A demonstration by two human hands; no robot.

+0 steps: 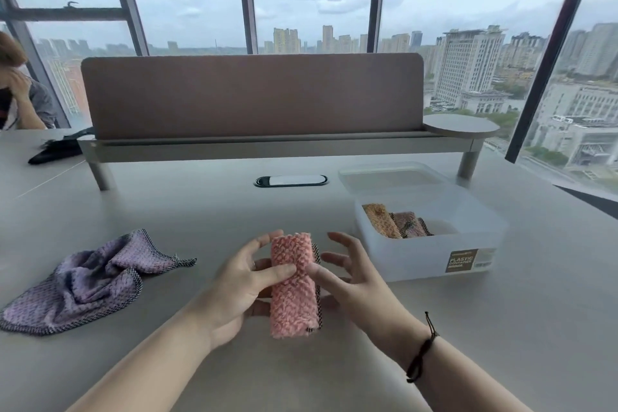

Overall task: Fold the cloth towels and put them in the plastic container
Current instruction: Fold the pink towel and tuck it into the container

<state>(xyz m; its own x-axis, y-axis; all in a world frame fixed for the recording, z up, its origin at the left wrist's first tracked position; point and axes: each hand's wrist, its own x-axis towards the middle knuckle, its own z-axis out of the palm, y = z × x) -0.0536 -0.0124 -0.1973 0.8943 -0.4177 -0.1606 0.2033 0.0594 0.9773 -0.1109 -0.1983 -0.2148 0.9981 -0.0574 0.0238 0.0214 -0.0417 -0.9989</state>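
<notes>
A pink towel [293, 291], folded into a narrow bundle with a dark checked edge, is held above the table in front of me. My left hand [239, 281] grips it, thumb across its front and fingers behind. My right hand [347, 274] hovers at the bundle's right side with fingers spread, its thumb touching the towel's edge. A translucent plastic container [431, 254] stands open to the right with two folded towels inside, an orange one [381, 219] and a pinkish-purple one [409, 223]. A crumpled purple towel [90, 281] lies on the table at the left.
The container's lid [391, 176] lies just behind it. A desk divider [250, 94] with a shelf runs across the back, a cable port [290, 181] in front of it. A dark object [55, 149] lies far left, where another person [20, 90] sits.
</notes>
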